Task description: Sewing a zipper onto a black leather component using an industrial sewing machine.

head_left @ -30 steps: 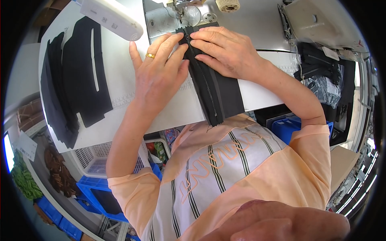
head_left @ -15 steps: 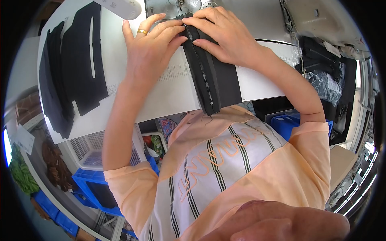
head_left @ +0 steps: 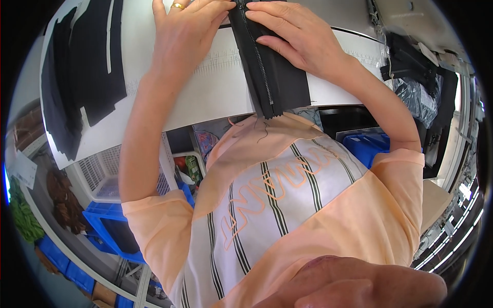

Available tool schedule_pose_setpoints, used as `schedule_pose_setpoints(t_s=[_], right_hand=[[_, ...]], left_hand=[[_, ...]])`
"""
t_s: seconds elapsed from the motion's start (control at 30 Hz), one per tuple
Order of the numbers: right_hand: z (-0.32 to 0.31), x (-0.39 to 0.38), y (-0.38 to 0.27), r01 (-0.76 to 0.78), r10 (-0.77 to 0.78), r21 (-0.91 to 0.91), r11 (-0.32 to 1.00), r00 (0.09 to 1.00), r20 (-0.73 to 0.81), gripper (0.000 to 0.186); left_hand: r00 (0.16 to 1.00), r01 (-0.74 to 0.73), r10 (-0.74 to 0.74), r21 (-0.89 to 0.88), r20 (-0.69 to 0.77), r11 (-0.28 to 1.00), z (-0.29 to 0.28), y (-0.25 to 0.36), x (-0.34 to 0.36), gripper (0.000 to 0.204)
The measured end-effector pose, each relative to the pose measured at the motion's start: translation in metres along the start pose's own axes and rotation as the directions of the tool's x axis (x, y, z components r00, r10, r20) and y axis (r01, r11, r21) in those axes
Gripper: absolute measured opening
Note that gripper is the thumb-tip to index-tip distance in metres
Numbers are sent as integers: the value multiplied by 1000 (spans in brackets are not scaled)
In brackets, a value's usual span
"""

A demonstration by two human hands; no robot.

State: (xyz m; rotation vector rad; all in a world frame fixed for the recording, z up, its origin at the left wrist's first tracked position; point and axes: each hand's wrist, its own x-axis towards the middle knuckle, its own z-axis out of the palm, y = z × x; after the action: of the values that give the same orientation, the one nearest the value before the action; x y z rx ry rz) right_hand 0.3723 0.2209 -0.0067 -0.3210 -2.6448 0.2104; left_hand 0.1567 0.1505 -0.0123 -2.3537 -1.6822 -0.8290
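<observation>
A black zipper (head_left: 260, 62) with metal teeth runs lengthwise over a piece of black fabric (head_left: 294, 84) on the white table. The zipper's near end, with jagged tape edges and loose threads, reaches the table's front edge. At its far end my left hand (head_left: 187, 33), wearing a gold ring, has thumb and forefinger closed on the left tape edge. Its other fingers are partly cut off by the picture's top. My right hand (head_left: 308, 41) lies over the zipper's right side and the fabric, fingers stretched out and thumb apart.
Black cut fabric pieces (head_left: 95, 61) lie at the table's left, on a surface (head_left: 205, 97) with ruler markings. Black fabric and a plastic-wrapped bundle (head_left: 418, 100) sit at the right. Below are a white basket (head_left: 100, 172) and blue crates (head_left: 110, 226).
The table, zipper and both hands appear higher in the picture, so the sewing machine parts at the top have mostly left view. My right hand sits slightly further right, its thumb still apart.
</observation>
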Motion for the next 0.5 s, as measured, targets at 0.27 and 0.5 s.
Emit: schedule_pose_setpoints(t_s=[0.27,0.5], right_hand=[[2,1,-1,-6,7,-92,996,1000,11,41],[-2,2,-3,-13,17,-130,991,999,30,53]], left_hand=[[998,54,-52,-86,27,995,3,-1,-3,24],[985,116,-97,-128,142,985,-11,6,2,48]])
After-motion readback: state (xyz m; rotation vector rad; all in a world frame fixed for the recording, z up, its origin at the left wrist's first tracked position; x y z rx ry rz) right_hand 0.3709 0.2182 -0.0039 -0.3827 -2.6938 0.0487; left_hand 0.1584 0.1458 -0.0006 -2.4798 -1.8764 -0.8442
